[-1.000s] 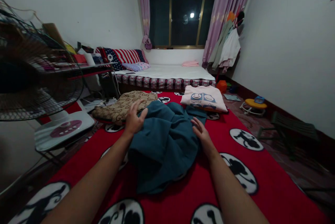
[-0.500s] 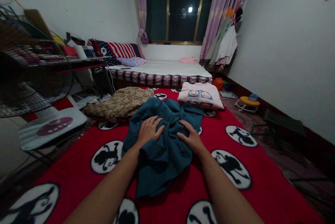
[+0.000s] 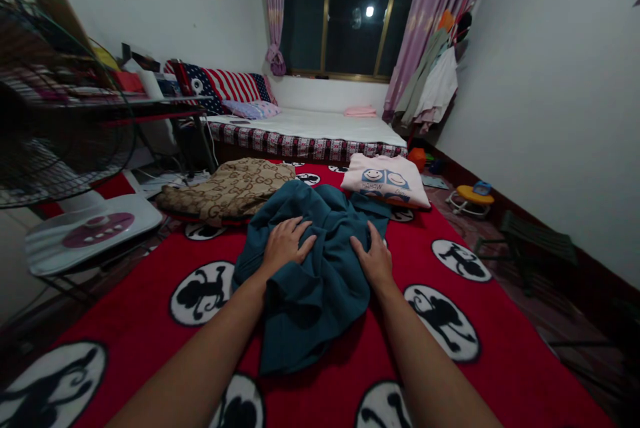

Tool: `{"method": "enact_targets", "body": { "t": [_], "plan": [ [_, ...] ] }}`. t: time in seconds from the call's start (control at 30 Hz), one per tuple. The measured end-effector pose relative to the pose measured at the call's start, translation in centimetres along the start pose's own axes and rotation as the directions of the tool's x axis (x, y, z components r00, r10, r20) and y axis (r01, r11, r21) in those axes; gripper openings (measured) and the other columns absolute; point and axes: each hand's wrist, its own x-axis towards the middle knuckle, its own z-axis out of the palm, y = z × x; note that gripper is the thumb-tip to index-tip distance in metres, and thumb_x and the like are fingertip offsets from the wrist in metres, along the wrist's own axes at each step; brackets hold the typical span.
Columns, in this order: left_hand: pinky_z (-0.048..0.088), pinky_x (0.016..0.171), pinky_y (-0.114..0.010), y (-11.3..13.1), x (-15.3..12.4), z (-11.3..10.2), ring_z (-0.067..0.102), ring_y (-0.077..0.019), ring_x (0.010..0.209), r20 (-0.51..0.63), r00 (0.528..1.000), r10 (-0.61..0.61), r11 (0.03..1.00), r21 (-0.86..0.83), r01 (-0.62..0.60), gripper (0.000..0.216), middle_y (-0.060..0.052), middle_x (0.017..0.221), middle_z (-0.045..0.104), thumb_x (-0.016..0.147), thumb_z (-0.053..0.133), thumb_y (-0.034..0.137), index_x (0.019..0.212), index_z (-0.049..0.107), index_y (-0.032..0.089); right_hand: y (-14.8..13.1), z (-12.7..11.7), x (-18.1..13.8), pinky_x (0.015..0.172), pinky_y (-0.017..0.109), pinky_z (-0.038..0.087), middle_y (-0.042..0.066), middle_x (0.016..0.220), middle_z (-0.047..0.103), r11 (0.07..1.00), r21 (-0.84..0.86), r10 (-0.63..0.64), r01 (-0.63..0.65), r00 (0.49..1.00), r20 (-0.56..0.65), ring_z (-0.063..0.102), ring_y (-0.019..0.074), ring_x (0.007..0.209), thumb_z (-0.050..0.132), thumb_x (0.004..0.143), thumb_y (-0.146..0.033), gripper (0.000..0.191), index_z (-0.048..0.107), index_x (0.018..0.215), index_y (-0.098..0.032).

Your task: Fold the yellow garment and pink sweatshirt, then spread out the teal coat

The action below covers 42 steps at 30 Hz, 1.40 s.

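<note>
A crumpled teal cloth garment lies bunched on the red blanket; its exact kind cannot be told. My left hand rests on its upper left part, fingers stretched out and slightly apart. On the garment's right edge lies my right hand, fingers spread and thumb apart. Neither hand is closed round the cloth. Behind the garment to the right sits a folded pale pink top with smiley prints. A brown patterned cloth piece lies folded behind it to the left.
A fan on a white chair stands at the left, in front of a cluttered desk. Across the back is a bed under a window. On the right floor are a small yellow stool and a dark folding stool.
My right hand has shifted a little outward to the right, its fingers turning more upward. My left hand stays on the garment, and the view has tilted slightly.
</note>
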Motion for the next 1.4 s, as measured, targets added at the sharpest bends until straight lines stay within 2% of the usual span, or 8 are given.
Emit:
{"method": "enact_targets", "body": {
  "t": [0.23, 0.63, 0.83, 1.1, 1.2, 1.27, 1.33, 1.4],
  "plan": [
    [0.036, 0.107, -0.043, 0.0, -0.1, 0.1, 0.048, -0.0264, 0.125, -0.007, 1.0, -0.005, 1.0, -0.003, 0.005, 0.042, -0.008, 0.135, 0.055, 0.093, 0.044, 0.046, 0.126, 0.059, 0.024, 0.1, 0.0, 0.1, 0.104, 0.05, 0.035, 0.015, 0.135, 0.055, 0.998, -0.056, -0.032, 0.034, 0.999, 0.024, 0.047, 0.0311, 0.127, 0.046, 0.085, -0.056, 0.058, 0.059, 0.124, -0.015],
    [0.036, 0.107, -0.044, 0.4, -0.3, 0.1, 0.048, -0.0266, 0.124, 0.004, 1.0, -0.012, 0.999, 0.04, 0.012, 0.043, -0.008, 0.134, 0.055, 0.094, 0.043, 0.044, 0.127, 0.059, 0.021, 0.3, -0.2, 0.1, 0.105, 0.048, 0.037, 0.012, 0.135, 0.055, 0.997, -0.056, -0.04, 0.043, 0.998, 0.048, 0.049, 0.0276, 0.126, 0.047, 0.085, -0.054, 0.051, 0.062, 0.119, -0.018],
    [0.035, 0.108, -0.048, 0.0, -0.6, 0.0, 0.046, -0.0294, 0.125, 0.053, 0.998, 0.046, 0.998, 0.042, -0.048, 0.046, -0.011, 0.136, 0.053, 0.093, 0.043, 0.042, 0.13, 0.056, 0.018, 0.4, -0.6, -0.1, 0.105, 0.049, 0.037, 0.013, 0.135, 0.055, 0.998, 0.003, -0.06, 0.059, 0.997, 0.053, 0.049, 0.0283, 0.126, 0.049, 0.084, -0.056, 0.053, 0.062, 0.118, -0.018],
    [0.034, 0.108, -0.047, -0.6, -2.1, -1.3, 0.041, -0.0279, 0.128, 0.071, 0.993, 0.096, 0.995, -0.036, -0.094, 0.046, -0.01, 0.138, 0.05, 0.092, 0.044, 0.04, 0.133, 0.051, 0.02, -0.5, -1.1, -0.2, 0.105, 0.052, 0.037, 0.014, 0.14, 0.05, 0.999, -0.026, -0.015, 0.018, 0.995, 0.102, 0.047, 0.0309, 0.128, 0.052, 0.082, -0.062, 0.074, 0.041, 0.141, -0.02],
    [0.034, 0.106, -0.046, -0.6, -2.0, -1.3, 0.042, -0.0284, 0.127, 0.062, 0.993, 0.096, 0.995, -0.045, -0.094, 0.045, -0.01, 0.136, 0.051, 0.091, 0.048, 0.04, 0.131, 0.053, 0.02, -1.1, -1.0, 0.2, 0.105, 0.055, 0.036, 0.015, 0.148, 0.039, 0.995, -0.085, -0.047, 0.057, 0.993, 0.111, 0.04, 0.0337, 0.133, 0.059, 0.077, -0.061, 0.088, 0.027, 0.149, -0.02],
    [0.036, 0.103, -0.046, -0.6, -1.8, -1.0, 0.045, -0.0283, 0.123, 0.052, 0.994, 0.101, 0.994, -0.048, -0.098, 0.042, -0.01, 0.13, 0.055, 0.091, 0.05, 0.04, 0.127, 0.055, 0.021, -1.4, -0.7, 0.3, 0.102, 0.053, 0.039, 0.016, 0.148, 0.039, 0.991, -0.1, -0.074, 0.088, 0.987, 0.143, 0.042, 0.0347, 0.131, 0.063, 0.075, -0.057, 0.094, 0.022, 0.151, -0.02],
    [0.039, 0.097, -0.045, -0.5, -1.6, -0.8, 0.049, -0.028, 0.116, 0.053, 0.994, 0.097, 0.995, -0.043, -0.094, 0.034, -0.009, 0.119, 0.06, 0.09, 0.052, 0.039, 0.119, 0.06, 0.021, -1.5, -0.1, 0.3, 0.096, 0.05, 0.045, 0.016, 0.14, 0.049, 0.99, -0.087, -0.094, 0.112, 0.978, 0.186, 0.051, 0.0339, 0.123, 0.066, 0.075, -0.051, 0.089, 0.028, 0.149, -0.021],
    [0.042, 0.091, -0.043, -0.5, -1.3, -0.8, 0.053, -0.0275, 0.108, 0.06, 0.995, 0.075, 0.997, -0.033, -0.073, 0.026, -0.008, 0.108, 0.064, 0.09, 0.054, 0.036, 0.107, 0.064, 0.02, -1.5, 0.3, 0.2, 0.094, 0.047, 0.047, 0.015, 0.128, 0.059, 0.99, -0.037, -0.128, 0.137, 0.973, 0.193, 0.058, 0.0317, 0.115, 0.066, 0.075, -0.042, 0.071, 0.045, 0.14, -0.02]
  ]
}}
